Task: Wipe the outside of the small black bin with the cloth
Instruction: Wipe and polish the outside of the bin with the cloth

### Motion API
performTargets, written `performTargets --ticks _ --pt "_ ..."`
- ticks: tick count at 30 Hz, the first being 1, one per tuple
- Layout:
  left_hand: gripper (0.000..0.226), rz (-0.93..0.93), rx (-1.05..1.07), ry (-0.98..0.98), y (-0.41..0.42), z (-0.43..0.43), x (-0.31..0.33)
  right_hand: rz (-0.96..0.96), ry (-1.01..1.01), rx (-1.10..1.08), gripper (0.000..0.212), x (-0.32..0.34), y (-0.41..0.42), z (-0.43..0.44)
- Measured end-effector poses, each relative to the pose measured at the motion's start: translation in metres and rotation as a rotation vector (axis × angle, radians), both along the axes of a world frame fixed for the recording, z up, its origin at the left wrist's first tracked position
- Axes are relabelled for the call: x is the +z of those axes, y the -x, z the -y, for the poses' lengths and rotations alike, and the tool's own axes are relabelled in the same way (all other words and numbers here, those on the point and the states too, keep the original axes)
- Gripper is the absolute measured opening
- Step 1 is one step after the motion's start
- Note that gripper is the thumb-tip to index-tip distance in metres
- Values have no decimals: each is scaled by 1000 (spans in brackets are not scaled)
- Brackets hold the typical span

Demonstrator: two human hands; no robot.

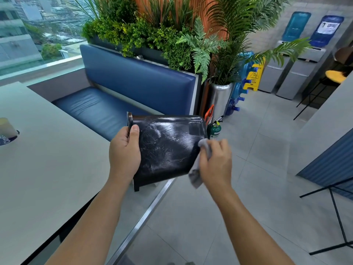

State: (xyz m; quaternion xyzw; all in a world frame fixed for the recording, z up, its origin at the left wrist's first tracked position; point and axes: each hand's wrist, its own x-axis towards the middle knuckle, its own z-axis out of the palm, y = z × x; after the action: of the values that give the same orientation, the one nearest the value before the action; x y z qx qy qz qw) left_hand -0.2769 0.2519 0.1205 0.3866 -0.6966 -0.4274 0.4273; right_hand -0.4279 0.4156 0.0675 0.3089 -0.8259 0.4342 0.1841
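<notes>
Bin (168, 148) lies sideways in the left hand (124, 153), gripped at its nine-o'clock rim (exposing the wall); right hand (215, 161) pinches cloth (200, 165) at three o'clock.

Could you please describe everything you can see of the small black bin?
The small black bin is glossy, seemingly plastic, with rounded corners and whitish wipe streaks across its upward side. It is held in the air on its side, its lipped end to the left, in front of the blue bench. The left hand grips that lipped end, thumb on the outer wall. The right hand holds a grey cloth against the bin's right end.
</notes>
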Motion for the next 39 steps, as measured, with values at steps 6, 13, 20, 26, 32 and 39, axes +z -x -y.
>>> performTargets --ticks 6,13,20,26,32,39 --pt "42 -4 -97 13 3 -14 1 -8 121 -54 12 29 24 15" --pt "44 21 -138 69 10 -24 -1 -176 94 214 12 16 -43 22" --pt "45 15 -146 94 3 -22 -4 51 89 -63 8 8 19 2" --pt "36 -2 -246 120 5 -35 1 45 163 -65 15 29 28 22" --pt "30 21 -319 228 7 -46 1 -40 155 29 26 55 -15 51" --pt "27 -5 -292 184 5 -45 -6 127 181 347 34 70 -46 69"
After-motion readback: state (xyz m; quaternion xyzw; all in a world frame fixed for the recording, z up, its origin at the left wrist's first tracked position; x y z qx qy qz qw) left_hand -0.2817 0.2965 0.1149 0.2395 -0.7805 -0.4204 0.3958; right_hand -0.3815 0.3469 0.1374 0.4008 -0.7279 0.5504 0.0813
